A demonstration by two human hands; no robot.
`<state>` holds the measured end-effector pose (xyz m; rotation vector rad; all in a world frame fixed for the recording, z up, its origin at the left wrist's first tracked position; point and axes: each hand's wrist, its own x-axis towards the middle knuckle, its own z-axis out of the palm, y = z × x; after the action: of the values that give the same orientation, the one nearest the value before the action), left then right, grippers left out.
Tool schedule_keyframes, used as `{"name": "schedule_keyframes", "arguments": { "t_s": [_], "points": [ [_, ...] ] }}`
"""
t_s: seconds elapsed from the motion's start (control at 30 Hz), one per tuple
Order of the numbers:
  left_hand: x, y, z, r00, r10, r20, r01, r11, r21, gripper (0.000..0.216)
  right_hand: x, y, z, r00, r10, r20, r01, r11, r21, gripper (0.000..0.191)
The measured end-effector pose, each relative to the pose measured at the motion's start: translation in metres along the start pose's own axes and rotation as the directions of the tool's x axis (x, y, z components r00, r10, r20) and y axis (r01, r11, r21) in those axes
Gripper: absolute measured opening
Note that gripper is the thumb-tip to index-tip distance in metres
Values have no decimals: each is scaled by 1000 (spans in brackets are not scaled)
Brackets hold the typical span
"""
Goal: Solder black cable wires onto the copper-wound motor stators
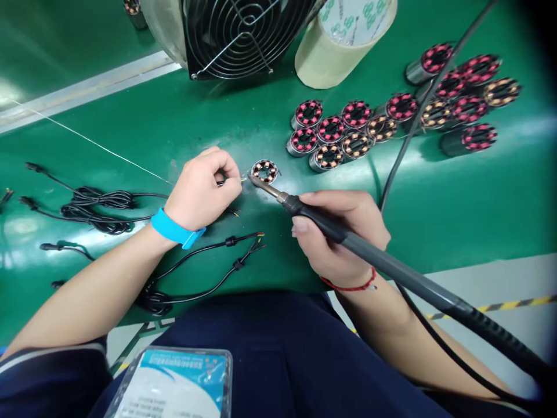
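My right hand (337, 235) is closed around the dark handle of a soldering iron (304, 209), whose metal tip touches the edge of a small round motor stator (264, 170) with copper windings on the green table (174, 122). My left hand (202, 188), with a blue wrist strap (175, 230), pinches thin wire ends right beside the stator's left side. The wires are very small between the fingertips.
A cluster of several stators (335, 134) lies behind, with more at the far right (461, 93). A roll of tape (343, 38) and a fan (243, 35) stand at the back. Black cable bundles lie at the left (98, 206) and near the table's front edge (204, 270).
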<state>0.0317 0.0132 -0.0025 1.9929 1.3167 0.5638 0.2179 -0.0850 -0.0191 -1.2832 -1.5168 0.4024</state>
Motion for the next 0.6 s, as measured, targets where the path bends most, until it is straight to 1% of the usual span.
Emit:
{"name": "schedule_keyframes", "arguments": {
  "t_s": [0.17, 0.4, 0.6],
  "points": [
    [1, 0, 1, 1000, -3, 8, 3, 1000, -15, 14, 0, -1, 1, 999, -10, 35, 11, 1000, -15, 21],
    [1, 1, 0, 1000, -22, 16, 22, 999, -32, 14, -1, -1, 1, 999, -29, 25, 30, 998, -61, 23],
    [0, 1, 0, 1000, -26, 12, 27, 999, -37, 12, -2, -2, 1, 998, 2, 57, 5, 993, -119, 15]
  ]
}}
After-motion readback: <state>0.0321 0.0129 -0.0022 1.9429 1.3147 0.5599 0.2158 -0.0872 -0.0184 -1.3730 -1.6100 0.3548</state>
